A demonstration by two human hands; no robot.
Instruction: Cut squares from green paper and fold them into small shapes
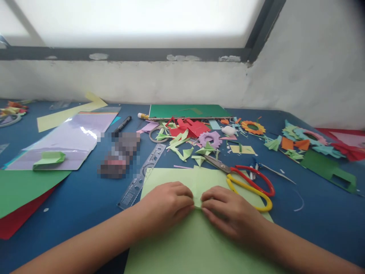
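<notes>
In the head view, a large light green sheet [176, 247] lies on the blue table, with a smaller light green paper piece [197, 182] standing out between my hands. My left hand [171, 199] pinches the left end of a narrow folded edge of that piece. From the other side, my right hand [225, 209] holds its right end with bent fingers. Only a short stretch of the fold shows between the fingertips. Scissors [225, 167] with red and yellow handles rest on the sheet's upper right, beside my right hand.
A clear ruler [142, 177] lies left of the sheet, near a black pen [122, 125]. Paper scraps [191, 127] and a green board [185, 111] are behind. Plastic-wrapped purple paper [74, 133] lies left; folded paper rings [253, 127] and a dark green piece [327, 171] lie right.
</notes>
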